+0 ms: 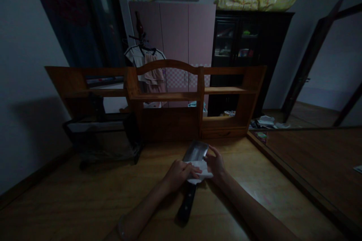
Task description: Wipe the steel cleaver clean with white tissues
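A cleaver (195, 151) with a broad grey blade and a black riveted handle (186, 203) is over the wooden desktop, its handle pointing toward me. My left hand (181, 173) presses a folded white tissue (204, 168) against the blade near the handle, fingers stretched across it. On the blade's right side, my right hand (216, 163) grips its edge, thumb and fingers near the far corner. Part of the blade is covered by the tissue. The right fingertips are partly hidden behind the blade and tissue.
The wooden desktop (98, 203) carries a wooden shelf unit (166, 97) along its back. A dark-framed glass or clear-walled box (104, 141) stands at the left. A raised wooden edge (285, 165) runs along the right. Behind are pink wardrobes (174, 37) and a dark cabinet (271, 41).
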